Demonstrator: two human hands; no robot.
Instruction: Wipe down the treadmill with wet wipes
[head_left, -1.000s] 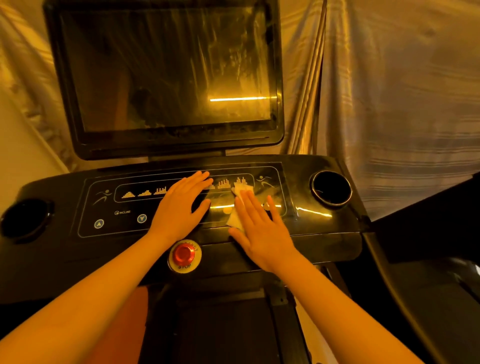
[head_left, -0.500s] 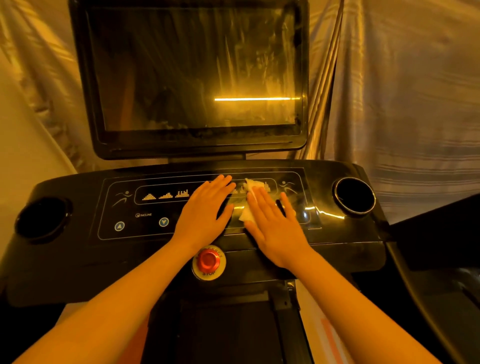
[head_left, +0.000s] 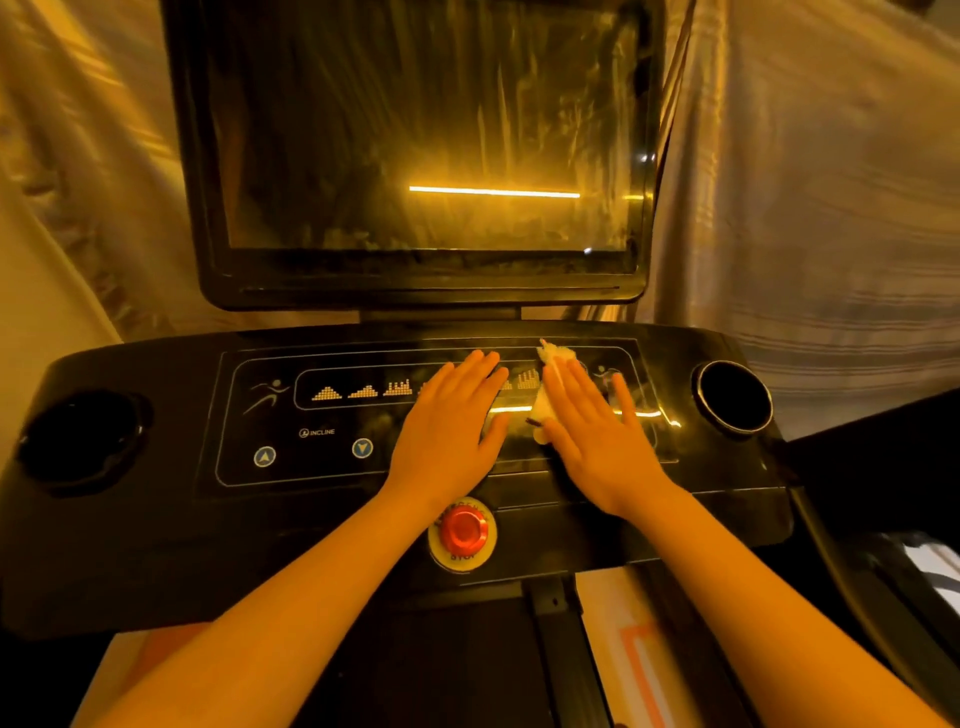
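The glossy black treadmill console (head_left: 156, 519) sees little change: the flat right hand (head_left: 602, 447) still presses the crumpled white wet wipe (head_left: 557, 357), the flat left hand (head_left: 447, 431) resting at its 9 o'clock.

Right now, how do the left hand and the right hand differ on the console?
The right hand presses a wet wipe onto the console; the left hand rests bare on it. The left hand lies mid-panel, the right hand nearer the right cup holder. Both lie flat, palm down.
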